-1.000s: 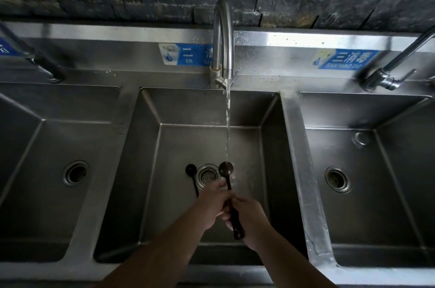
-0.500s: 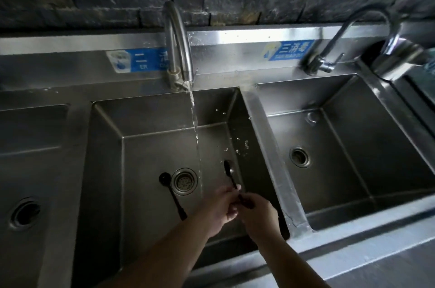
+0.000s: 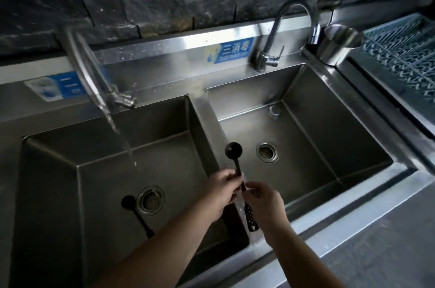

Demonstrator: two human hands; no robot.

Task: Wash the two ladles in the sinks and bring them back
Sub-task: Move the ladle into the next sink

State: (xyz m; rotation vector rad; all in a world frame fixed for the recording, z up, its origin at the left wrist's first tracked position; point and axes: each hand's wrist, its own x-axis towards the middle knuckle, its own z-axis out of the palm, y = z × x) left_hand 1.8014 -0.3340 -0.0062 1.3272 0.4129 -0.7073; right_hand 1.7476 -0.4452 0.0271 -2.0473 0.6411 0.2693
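Note:
I hold a black ladle upright over the steel divider between the middle sink and the right sink. My left hand grips its handle from the left, and my right hand grips it lower down. The handle's dotted end sticks out below my hands. A second black ladle lies on the middle sink's floor beside the drain. Water runs from the middle tap into that sink.
The right sink has its own drain and a curved tap that is off. A steel cup stands on the sink's back right corner. A blue rack fills the far right. A dark stone wall rises behind.
Both hands carried the ladle out of the water stream and rightwards to the divider by the right sink. My view swung right. The other ladle stayed on the sink floor.

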